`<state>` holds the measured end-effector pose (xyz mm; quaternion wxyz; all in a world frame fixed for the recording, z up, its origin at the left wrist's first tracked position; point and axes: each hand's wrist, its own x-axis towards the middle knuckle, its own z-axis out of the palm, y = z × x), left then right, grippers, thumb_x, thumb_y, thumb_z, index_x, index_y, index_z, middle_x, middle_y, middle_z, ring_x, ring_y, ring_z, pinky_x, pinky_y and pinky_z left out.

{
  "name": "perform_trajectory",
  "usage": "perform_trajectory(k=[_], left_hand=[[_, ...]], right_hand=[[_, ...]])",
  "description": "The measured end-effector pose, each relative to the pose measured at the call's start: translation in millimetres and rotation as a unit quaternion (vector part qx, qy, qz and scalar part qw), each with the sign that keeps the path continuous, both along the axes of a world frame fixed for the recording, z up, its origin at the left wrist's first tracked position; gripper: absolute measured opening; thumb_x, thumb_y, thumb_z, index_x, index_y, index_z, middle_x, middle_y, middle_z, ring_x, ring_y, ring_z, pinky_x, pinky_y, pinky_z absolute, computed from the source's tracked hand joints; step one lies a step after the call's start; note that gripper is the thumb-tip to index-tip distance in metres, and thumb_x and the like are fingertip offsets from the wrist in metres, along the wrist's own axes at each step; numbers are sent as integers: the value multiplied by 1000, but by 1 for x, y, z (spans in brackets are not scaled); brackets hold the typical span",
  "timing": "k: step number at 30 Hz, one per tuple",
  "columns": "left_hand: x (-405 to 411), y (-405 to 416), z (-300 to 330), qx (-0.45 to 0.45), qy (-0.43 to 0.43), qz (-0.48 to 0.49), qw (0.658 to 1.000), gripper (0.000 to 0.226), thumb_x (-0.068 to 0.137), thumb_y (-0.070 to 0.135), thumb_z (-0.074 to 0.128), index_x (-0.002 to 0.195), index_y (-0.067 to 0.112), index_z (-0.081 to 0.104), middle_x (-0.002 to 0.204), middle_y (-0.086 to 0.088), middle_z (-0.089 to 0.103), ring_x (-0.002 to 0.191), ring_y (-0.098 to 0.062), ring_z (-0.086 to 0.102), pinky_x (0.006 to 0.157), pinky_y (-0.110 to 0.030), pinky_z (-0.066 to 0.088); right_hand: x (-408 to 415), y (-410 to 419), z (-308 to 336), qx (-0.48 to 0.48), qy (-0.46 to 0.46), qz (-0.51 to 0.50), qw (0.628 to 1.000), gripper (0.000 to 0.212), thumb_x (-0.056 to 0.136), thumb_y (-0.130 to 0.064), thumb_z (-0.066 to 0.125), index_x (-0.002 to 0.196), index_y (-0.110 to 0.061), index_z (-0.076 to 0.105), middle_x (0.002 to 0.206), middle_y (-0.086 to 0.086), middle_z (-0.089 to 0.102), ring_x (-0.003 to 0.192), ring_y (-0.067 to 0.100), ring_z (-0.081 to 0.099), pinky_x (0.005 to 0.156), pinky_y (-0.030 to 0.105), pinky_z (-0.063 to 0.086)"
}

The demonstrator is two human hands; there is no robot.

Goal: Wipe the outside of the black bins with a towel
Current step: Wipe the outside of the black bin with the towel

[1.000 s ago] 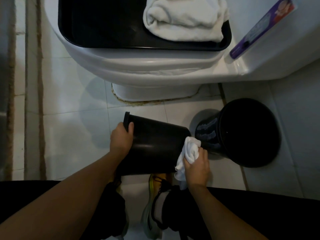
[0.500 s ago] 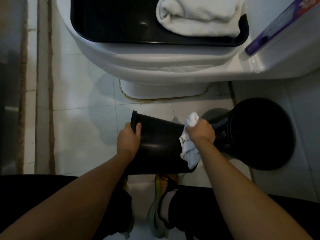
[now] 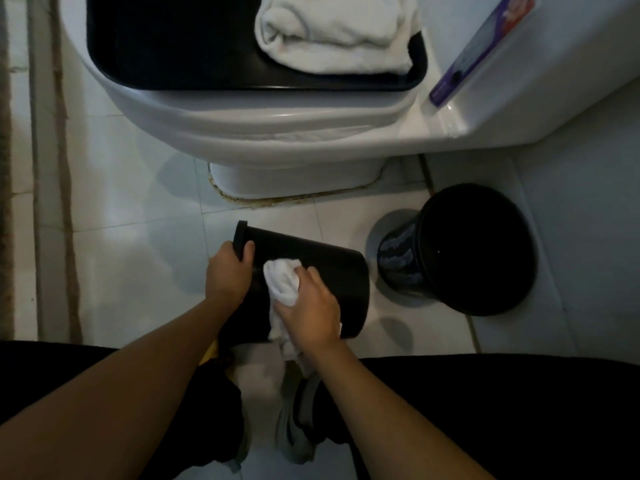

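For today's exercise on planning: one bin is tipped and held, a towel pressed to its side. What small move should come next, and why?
Probably turn the held bin slightly with the left hand gripping its rim, so the right hand can press the towel on an unwiped side.

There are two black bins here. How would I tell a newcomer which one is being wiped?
Start at the white toilet; on the tiled floor before it are two black bins. The held bin is tipped on its side, left hand gripping its rim, right hand pressing a white towel on it. The other bin stands upright, untouched.
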<state>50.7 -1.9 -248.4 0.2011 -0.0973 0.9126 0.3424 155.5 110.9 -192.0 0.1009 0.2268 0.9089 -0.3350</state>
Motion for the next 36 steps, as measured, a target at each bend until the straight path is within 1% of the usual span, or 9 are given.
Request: perform_trajectory(k=[4,8,11,15,18,23,28,32,36], left_hand=[[-8,7,10,-5,-23,-5,1000,44,98,46,44,95,4,57,83,-10,58,81,-31,60,70,-34,46],[-5,8,22,4,-39,-2,999,44,100,52,32,98,12,50,88,-7,54,83,-24,54,75,-36,42],[3,5,32,59,-63,22,996,39,103,43,30,108,11,53,96,-8,56,89,-23,54,79,-36,41],[-2,-4,56,186,-171,127,959,24,100,21,42,108,7,60,98,-12,63,84,-24,60,71,-32,48],[-8,-17,72,204,-213,93,951,19,96,10,43,107,12,58,103,-12,62,88,-26,61,76,-37,53],[3,-30,81,205,-234,52,949,44,97,54,37,118,18,51,110,-5,61,98,-23,60,83,-36,48],[5,-37,88,187,-215,28,958,32,102,33,39,108,9,60,108,-10,64,94,-23,61,81,-35,50],[0,-39,96,190,-223,21,956,18,96,12,44,106,15,58,110,-16,61,94,-28,60,74,-37,51],[10,-29,100,200,-246,20,948,27,101,42,37,114,21,49,110,-10,58,93,-22,58,72,-33,47]], right_hand=[[30,25,21,8,-43,45,998,47,81,-40,69,124,-22,58,115,-2,55,103,19,59,84,30,47],[25,80,55,39,-139,-7,989,46,82,-40,71,120,-16,58,119,8,61,108,29,61,83,33,47],[12,122,94,68,-170,-26,983,50,80,-39,73,123,-15,61,120,13,66,108,32,63,81,31,47],[2,150,137,63,-167,-53,982,58,76,-38,77,124,-11,59,109,12,65,98,31,62,76,30,44],[-3,151,161,12,-139,-77,987,60,69,-38,81,120,-12,63,105,8,67,94,27,63,76,32,50],[0,144,199,-51,-77,-73,993,46,68,-36,82,109,-21,66,98,-1,70,88,18,66,72,32,52],[12,146,207,-94,-54,-107,988,51,61,-43,81,106,-23,68,94,-4,73,87,17,69,79,39,58],[8,148,205,-77,-67,-98,990,49,66,-39,81,109,-23,66,97,-2,71,88,19,68,79,39,57],[2,153,206,-69,-58,-94,991,47,67,-37,81,109,-24,66,98,-3,70,88,18,67,74,33,54]])
